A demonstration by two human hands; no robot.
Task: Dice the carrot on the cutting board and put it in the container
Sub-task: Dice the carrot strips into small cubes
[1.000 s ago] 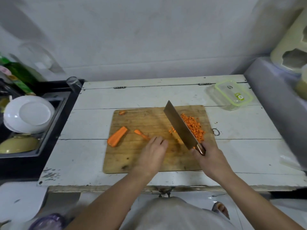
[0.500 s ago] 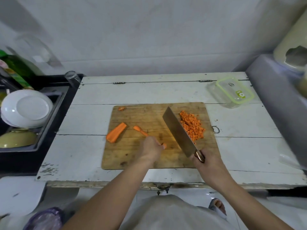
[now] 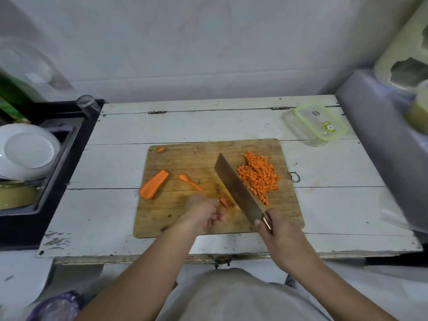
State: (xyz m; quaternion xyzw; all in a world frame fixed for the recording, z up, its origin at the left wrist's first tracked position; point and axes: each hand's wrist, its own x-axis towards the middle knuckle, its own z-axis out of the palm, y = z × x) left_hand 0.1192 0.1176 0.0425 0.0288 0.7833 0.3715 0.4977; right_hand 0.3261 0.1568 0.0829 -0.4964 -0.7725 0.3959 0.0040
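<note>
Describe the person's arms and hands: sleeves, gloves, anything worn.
Both forearms are bare up to the bottom edge of the picture, with no sleeves showing. The left hand and right hand wear no gloves; no rings, watch or bracelets are visible. A light grey garment covers the torso.

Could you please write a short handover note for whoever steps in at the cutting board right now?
Left hand: fingers pinch a small carrot piece on the cutting board.
Right hand: grips the cleaver, blade angled across the board.
Done: a pile of diced carrot lies to the right of the blade.
Left: dice the held piece, the large carrot chunk, the thin carrot strip and perhaps the small carrot scrap at the far left corner.
The container sits on the table beyond the board's far right corner, with no carrot in it; move all the dice into it.
</note>
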